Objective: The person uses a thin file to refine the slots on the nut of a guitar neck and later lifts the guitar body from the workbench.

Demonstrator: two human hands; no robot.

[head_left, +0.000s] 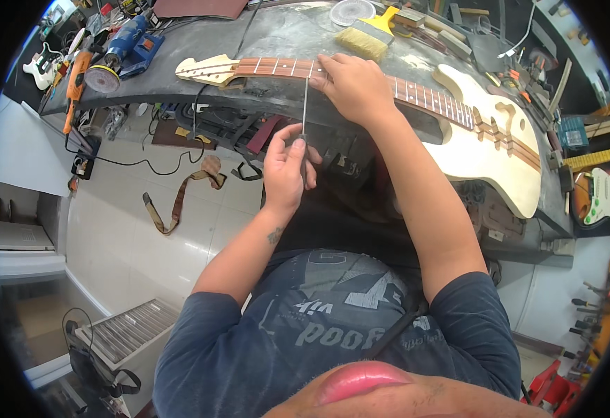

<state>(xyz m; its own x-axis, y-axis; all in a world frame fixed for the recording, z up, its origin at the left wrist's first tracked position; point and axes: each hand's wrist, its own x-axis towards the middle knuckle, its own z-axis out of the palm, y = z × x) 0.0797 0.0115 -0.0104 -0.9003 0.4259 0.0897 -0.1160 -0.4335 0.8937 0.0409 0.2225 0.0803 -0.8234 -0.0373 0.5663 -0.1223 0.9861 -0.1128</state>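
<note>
Evidently, the work in hand is close hand-tool work at the fret ends of an unfinished electric guitar [524,174], which lies along the near edge of the table [298,35], its headstock [207,70] to the left and its pale, double-horned body to the right. The left grip [287,167] is closed around the handle of a slim hand tool [306,104], thumb laid along it, with the thin metal shaft pointing away from the person. Its far end meets the near side of the fretboard [423,95], just left of the right grip [355,87]; whether it is a file or some other narrow tool, I cannot tell. The right grip lies over the neck, its thumb toward the near edge and its fingers across the fretboard; whether it pinches the wood or only presses down, I cannot tell, nor whether a fingertip touches the tool.

As I judge it, this is a controlled, small-stroke step, and the next move calls for a steady neck, a light left wrist and the tip kept on its spot, since a slip could scratch the fretboard or catch the thumb. Beyond the neck, a wide yellow-handled brush [365,40] lies well clear of the tool.
</note>
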